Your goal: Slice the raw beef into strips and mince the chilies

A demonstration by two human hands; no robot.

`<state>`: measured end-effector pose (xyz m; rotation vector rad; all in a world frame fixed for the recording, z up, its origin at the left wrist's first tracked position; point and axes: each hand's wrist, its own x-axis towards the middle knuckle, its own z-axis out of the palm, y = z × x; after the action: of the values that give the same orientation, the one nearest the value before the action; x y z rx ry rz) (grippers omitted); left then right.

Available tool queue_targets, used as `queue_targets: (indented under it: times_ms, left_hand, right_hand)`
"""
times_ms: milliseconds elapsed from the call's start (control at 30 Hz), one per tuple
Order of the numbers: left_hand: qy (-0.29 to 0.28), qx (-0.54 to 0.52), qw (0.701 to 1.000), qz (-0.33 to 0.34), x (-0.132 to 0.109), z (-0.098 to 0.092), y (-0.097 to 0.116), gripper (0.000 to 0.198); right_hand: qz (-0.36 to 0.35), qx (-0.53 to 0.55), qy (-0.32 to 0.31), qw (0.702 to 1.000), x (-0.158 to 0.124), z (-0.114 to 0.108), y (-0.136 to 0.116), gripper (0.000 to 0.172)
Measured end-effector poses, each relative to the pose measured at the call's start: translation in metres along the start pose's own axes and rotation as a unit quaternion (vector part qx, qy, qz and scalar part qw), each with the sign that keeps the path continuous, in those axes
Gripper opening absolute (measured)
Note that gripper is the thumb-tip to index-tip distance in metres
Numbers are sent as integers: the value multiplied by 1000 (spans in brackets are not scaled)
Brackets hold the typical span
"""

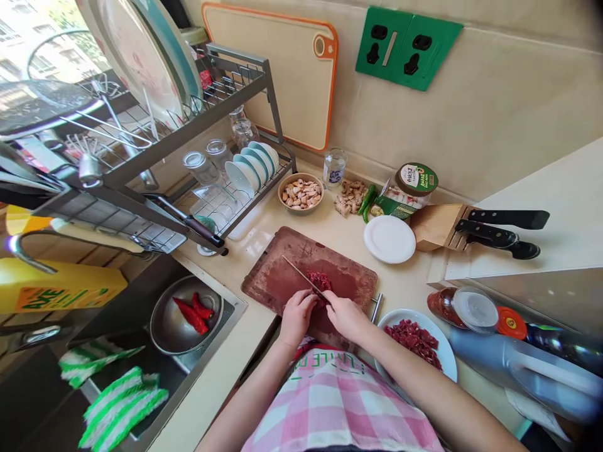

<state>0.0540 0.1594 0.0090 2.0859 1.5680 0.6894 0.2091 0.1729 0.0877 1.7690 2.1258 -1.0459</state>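
Observation:
A dark red-brown cutting board (277,276) lies on the counter in front of me, with a small heap of chopped red meat (319,280) on it. My right hand (346,316) is closed on the handle of a knife (301,276) whose blade runs up and left across the board beside the meat. My left hand (296,314) rests with curled fingers on the board at the near edge of the meat, close to the blade. A white plate of sliced red meat (414,339) sits just right of the board.
A sink at left holds a metal bowl (164,326) with red peppers (193,312) and green-striped cloths (120,405). A dish rack (188,157), a bowl of garlic (300,193), ginger, green chillies, a small white plate (389,239), a knife block (438,226) and bottles (518,364) surround the board.

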Motion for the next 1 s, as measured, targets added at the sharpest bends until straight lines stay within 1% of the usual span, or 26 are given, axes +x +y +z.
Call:
queue_targets:
  times_ms: [100, 233, 300, 333, 400, 467, 533, 633, 733, 800, 900, 967, 1000]
  left_hand:
    - [5, 15, 1000, 1, 0, -5, 1, 23]
    - [-3, 56, 998, 11, 2, -5, 0, 22]
    - [-6, 52, 999, 13, 3, -3, -1, 20]
    - [-4, 45, 999, 13, 3, -1, -2, 19]
    - [9, 27, 1000, 7, 2, 1, -3, 18]
    - [25, 10, 1000, -8, 0, 3, -4, 19]
    - [31, -1, 999, -21, -2, 4, -4, 19]
    - [24, 0, 999, -25, -3, 2, -2, 20]
    - [18, 12, 999, -23, -3, 0, 1, 22]
    - [16, 17, 999, -25, -3, 0, 2, 23]
    - [13, 18, 999, -26, -2, 1, 2, 22]
    - [19, 12, 999, -23, -2, 2, 3, 20]
    - [24, 8, 999, -22, -2, 3, 3, 20]
  right_hand:
    - [0, 30, 3, 1000, -24, 0, 15, 37]
    - [1, 24, 3, 1000, -66, 17, 37, 43]
    - [8, 27, -13, 1000, -78, 25, 43, 44]
    - [12, 27, -24, 999, -80, 27, 44, 44]
    - [21, 10, -40, 999, -72, 30, 41, 44]
    - [30, -24, -42, 998, -55, 28, 32, 44]
    - [24, -42, -31, 998, -35, 23, 22, 42]
    - [-7, 10, -17, 1000, -18, 11, 17, 37]
    - [-17, 66, -11, 998, -25, 1, 25, 35]
    - [-17, 65, -6, 998, -39, 1, 34, 35]
    - [-19, 34, -6, 999, -57, 9, 43, 37]
    - [-6, 8, -22, 1000, -58, 16, 42, 38]
    - [4, -4, -30, 1000, -54, 18, 37, 38]
